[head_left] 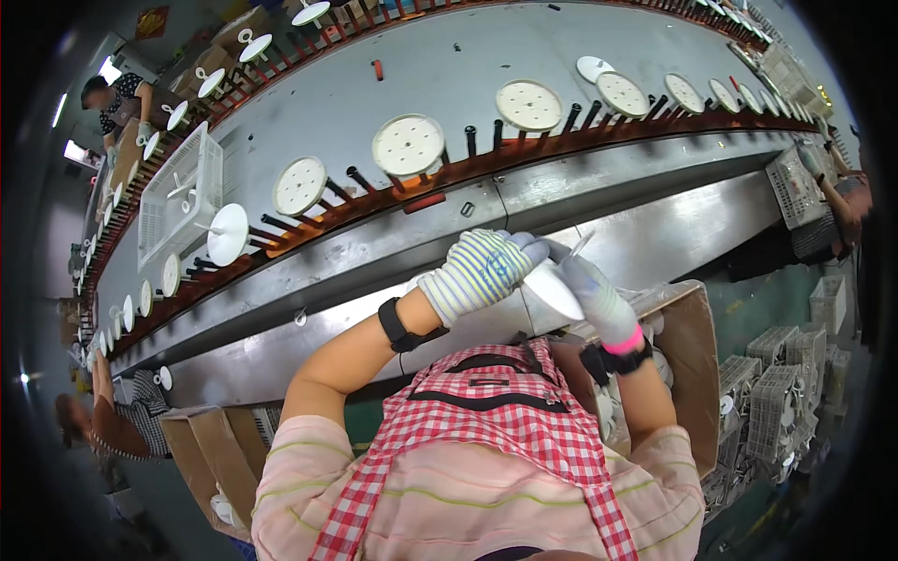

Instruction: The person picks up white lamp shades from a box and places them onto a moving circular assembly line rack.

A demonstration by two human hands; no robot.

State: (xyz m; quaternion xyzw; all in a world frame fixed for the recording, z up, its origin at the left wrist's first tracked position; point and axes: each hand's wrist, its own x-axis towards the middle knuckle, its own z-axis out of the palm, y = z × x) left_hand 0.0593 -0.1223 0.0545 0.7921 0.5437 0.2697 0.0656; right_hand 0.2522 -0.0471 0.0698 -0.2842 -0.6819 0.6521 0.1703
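White round plastic-looking disc, tilted, between the hands over a grey metal ledge. I read the right hand, pale-gloved, as closed on it; left hand, stripe-gloved, curls beside, grip hidden, can't tell. Beyond: white perforated discs, black pegs. My judgement: two-handed handling step; next move calls for steady support.
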